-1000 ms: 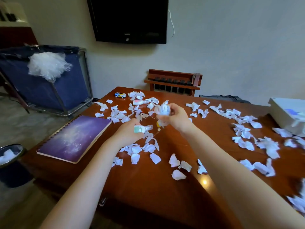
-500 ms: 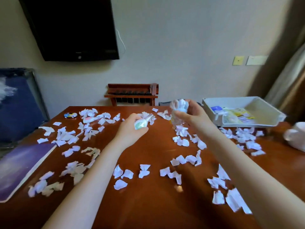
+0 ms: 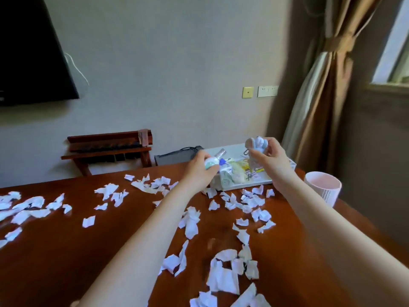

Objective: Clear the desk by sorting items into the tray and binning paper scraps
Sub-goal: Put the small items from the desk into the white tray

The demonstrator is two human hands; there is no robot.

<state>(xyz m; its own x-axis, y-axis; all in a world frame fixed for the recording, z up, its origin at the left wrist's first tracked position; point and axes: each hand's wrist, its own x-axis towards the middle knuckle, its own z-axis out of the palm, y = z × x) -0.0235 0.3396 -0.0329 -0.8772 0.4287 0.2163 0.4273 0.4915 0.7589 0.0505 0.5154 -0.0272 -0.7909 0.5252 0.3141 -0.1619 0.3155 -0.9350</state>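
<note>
My left hand (image 3: 198, 168) grips a small white and green bottle (image 3: 211, 162) at the near left corner of the white tray (image 3: 236, 185). My right hand (image 3: 271, 161) holds a pale blue keychain toy (image 3: 256, 144) up above the tray, with its clip hanging down. The tray sits at the far right of the brown desk (image 3: 115, 247) and holds a yellow packet and other small items, partly hidden by my hands. White paper scraps (image 3: 223, 275) lie scattered over the desk.
A pink ribbed cup (image 3: 323, 189) stands on the desk to the right of the tray. A wooden rack (image 3: 109, 148) and a dark box (image 3: 174, 157) sit behind the desk by the wall. A brown curtain (image 3: 318, 103) hangs at the right.
My view has swung right, away from the notebook and bin. Both hands have carried the bottle and the toy rightward to the tray.
</note>
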